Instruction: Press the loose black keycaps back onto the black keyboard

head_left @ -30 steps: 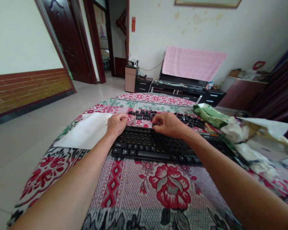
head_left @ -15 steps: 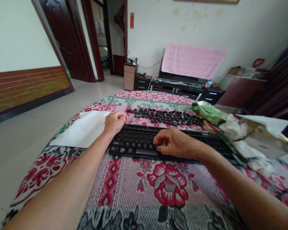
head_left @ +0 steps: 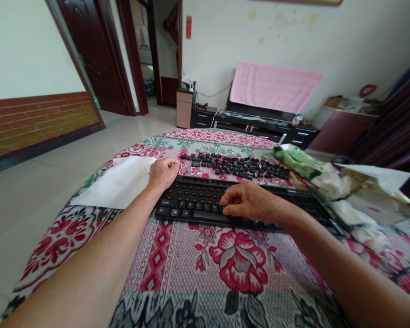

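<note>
A black computer keyboard (head_left: 205, 215) lies across the patterned tablecloth in front of me, many of its upper keys bare. Capped keys show along its front rows at the left. My right hand (head_left: 248, 202) is over the middle of the keyboard, thumb and forefinger closed about a keycap in the lower letter row, which they partly cover. At the keyboard's back left corner rests my left hand (head_left: 164, 174), its fingers pinched together; whatever is in them is hidden. Loose black keycaps (head_left: 239, 166) are strewn behind the keyboard.
White paper (head_left: 118, 184) lies left of the keyboard, partly under my left forearm. On the right sit a green package (head_left: 299, 160) and crumpled wrappings (head_left: 358, 223). Beyond the round table, a pink towel (head_left: 275, 86) drapes a television on a low cabinet (head_left: 205, 119).
My right hand has shifted very slightly, and its fingers sit a little differently over the lower letter row. My left hand stays where it was.
</note>
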A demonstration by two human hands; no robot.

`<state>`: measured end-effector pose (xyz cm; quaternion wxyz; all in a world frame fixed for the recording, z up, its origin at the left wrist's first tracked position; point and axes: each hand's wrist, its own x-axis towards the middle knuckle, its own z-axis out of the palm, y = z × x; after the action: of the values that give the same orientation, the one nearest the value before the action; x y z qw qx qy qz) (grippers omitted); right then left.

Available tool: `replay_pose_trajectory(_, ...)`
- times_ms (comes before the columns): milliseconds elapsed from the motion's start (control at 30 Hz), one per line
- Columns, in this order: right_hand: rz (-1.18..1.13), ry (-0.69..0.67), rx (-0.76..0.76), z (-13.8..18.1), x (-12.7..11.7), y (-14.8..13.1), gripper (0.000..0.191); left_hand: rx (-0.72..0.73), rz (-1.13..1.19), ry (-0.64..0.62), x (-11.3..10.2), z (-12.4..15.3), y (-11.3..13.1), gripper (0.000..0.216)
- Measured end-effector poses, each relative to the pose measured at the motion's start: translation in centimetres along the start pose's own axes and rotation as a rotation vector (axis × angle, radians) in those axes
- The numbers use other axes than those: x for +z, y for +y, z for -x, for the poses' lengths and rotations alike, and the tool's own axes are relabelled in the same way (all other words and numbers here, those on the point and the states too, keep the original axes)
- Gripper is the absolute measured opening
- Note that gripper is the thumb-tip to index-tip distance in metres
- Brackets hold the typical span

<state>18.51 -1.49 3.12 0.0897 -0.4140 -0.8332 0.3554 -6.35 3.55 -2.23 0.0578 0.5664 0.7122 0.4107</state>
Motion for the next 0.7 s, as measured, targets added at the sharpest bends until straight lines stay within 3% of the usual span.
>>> replay_pose_trajectory(700, -0.066, -0.045, 0.02, 0.05, -0.29, -0.04, 0.02, -0.009, -0.008, -0.009, 0.1, 0.0, -0.05, 0.025)
